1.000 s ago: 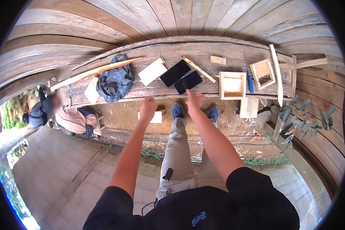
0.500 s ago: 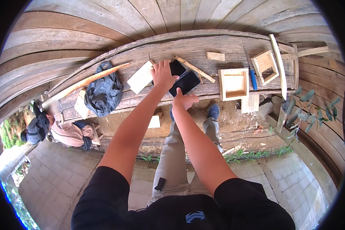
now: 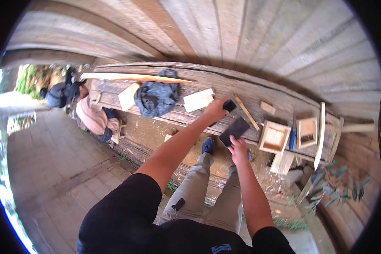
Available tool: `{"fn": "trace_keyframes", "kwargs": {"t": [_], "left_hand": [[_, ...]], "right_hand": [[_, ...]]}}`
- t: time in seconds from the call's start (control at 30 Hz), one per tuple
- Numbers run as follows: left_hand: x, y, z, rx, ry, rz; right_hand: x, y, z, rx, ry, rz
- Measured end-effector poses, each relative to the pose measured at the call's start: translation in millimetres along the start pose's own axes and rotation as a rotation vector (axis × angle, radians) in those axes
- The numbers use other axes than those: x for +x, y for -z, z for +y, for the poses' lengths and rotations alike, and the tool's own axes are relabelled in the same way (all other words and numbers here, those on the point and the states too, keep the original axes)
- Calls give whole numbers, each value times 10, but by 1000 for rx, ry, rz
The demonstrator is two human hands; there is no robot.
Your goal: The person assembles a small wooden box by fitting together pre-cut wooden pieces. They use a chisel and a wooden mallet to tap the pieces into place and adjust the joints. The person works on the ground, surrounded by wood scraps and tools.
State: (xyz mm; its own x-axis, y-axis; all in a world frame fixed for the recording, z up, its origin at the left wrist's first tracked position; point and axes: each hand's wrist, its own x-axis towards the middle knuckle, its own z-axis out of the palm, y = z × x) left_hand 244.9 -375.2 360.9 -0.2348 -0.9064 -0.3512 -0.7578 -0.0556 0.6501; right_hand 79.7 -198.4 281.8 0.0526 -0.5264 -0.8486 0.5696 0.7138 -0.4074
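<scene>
My left hand (image 3: 216, 111) is closed around a black smartphone (image 3: 229, 105), which shows beyond the fingers at the workbench's near side. My right hand (image 3: 238, 149) grips a second, larger-looking smartphone (image 3: 234, 131) by its lower end, thumb on its dark face. This phone is held out over the bench's front edge, its outline slightly blurred. The two phones are apart. Close to my left hand lie pale wooden boards (image 3: 198, 100), and a thin wooden stick (image 3: 246, 111) rests just beyond the phones.
Along the bench (image 3: 182, 120) lie a crumpled black plastic bag (image 3: 155, 98), a long pole (image 3: 131, 77), a small block (image 3: 267, 107), wooden frames (image 3: 274, 136) (image 3: 307, 132) and a blue-handled tool (image 3: 292, 139). Someone in a pink top (image 3: 92, 116) sits at the left end. Leafy twigs (image 3: 334, 186) hang at right.
My view has turned, so the bench slants down to the right. The right-hand phone has drawn away from the left-hand one, toward me and the bench's front edge.
</scene>
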Motion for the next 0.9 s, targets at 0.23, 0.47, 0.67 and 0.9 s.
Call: {"fn": "trace_keyframes", "kwargs": {"t": [0.23, 0.47, 0.67, 0.9], "left_hand": [[-1733, 653, -7, -367, 286, -178], [-3202, 570, -111, -238, 232, -156], [-3529, 1149, -226, -473, 431, 162], [-4345, 828, -952, -493, 577, 8]], "right_hand": [[-1441, 1676, -330, -554, 107, -144], [-2469, 2723, -248, -1341, 32, -250], [-2425, 2483, -136, -1357, -1, -244], [-2638, 1674, -616, -1543, -50, -133]]}}
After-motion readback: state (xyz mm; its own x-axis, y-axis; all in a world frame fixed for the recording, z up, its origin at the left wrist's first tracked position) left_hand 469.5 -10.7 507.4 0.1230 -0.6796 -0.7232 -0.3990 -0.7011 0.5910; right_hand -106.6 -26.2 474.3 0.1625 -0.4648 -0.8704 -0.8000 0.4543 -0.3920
